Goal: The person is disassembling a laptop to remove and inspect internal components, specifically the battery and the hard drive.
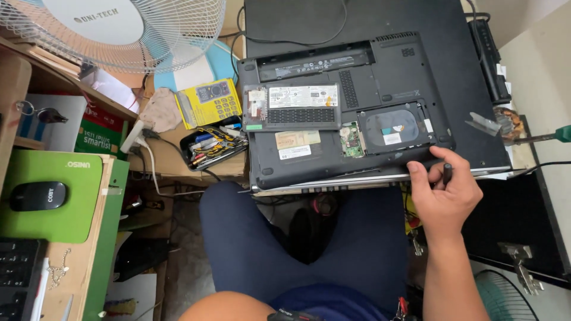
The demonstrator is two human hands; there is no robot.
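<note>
We look down over our own lap, dark blue trousers filling the bottom of the view. Our right hand is curled closed around a short black screwdriver handle, thumb and fingers pinching it, with only the handle's top showing above the grip. Just beyond the fingertips lies a dark grey plastic laptop, turned bottom side up, its near edge touching the hand. Directly ahead of the knuckles an open bay shows a round silver hard drive, and just left of that a small green circuit card. Farther left of the hand, past the laptop's edge, sits a black tray of small tools, with a yellow handheld meter beyond it. Well to the left are a green mouse pad and a black computer mouse. To the right of the hand a green-handled tool lies near a black power adapter. Of our left arm only a bare forearm shows at the bottom edge; its hand is out of sight.
</note>
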